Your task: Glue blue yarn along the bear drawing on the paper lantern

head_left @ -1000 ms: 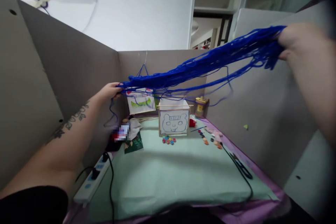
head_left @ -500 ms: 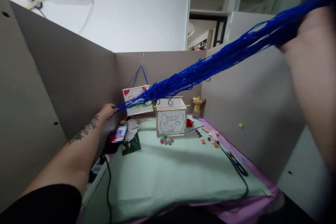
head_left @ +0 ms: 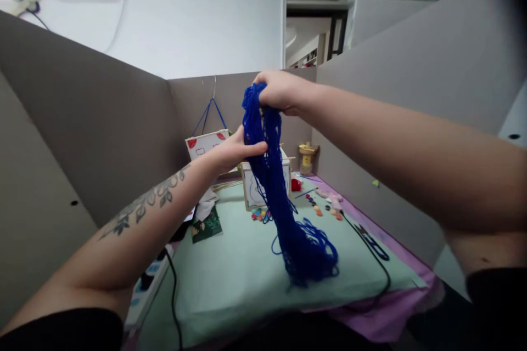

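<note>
A thick hank of blue yarn hangs in front of me, its looped lower end spreading just over or onto the green table cover; I cannot tell if it touches. My right hand is closed around the top of the hank. Lower down, my left hand grips the yarn from the left, thumb across the front and its other fingers hidden behind the strands. Behind the yarn stands a wood-framed white box with a drawing on its side, partly covered by the hank.
A decorated white panel hangs by blue cord at the back. Paint pots sit before the box. Scissors, a black cable and a pink glue gun lie on the right. Grey partitions enclose the table.
The yarn was stretched diagonally between my widely spread hands; now both hands are together at the middle and the hank hangs down. The view has shifted slightly.
</note>
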`<state>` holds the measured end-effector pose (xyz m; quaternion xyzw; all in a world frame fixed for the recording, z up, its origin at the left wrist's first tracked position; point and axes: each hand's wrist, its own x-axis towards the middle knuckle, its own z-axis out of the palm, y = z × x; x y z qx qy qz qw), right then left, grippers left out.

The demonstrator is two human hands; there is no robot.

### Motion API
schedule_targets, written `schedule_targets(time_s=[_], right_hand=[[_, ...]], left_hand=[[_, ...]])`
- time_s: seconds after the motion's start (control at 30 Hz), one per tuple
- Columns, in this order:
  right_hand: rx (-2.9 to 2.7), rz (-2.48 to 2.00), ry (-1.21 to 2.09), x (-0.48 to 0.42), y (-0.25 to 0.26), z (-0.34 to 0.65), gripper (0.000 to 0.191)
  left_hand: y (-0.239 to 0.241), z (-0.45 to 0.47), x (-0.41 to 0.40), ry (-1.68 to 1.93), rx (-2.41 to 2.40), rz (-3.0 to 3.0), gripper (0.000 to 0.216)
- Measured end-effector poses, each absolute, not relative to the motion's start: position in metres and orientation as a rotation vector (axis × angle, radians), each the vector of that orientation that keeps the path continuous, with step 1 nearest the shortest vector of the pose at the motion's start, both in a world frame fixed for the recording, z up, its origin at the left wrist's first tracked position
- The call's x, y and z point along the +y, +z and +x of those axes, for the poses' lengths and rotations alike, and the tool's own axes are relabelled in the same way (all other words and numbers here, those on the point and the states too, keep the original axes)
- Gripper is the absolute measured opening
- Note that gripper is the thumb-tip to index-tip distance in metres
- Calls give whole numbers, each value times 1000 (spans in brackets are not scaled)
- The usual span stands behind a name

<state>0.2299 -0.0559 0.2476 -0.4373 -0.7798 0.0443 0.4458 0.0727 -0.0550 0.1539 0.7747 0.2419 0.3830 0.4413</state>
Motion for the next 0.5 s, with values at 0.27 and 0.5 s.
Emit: schedule_targets(time_s=[0.27,0.5], right_hand=[[-1833,-1547,-589,-59,256,339,17],[-1117,-1339,207,-45,245,407,18]], left_hand=[[189,26,-32,1404,1110,1904,18],[224,-23,-15,1471,1403,2328,28]])
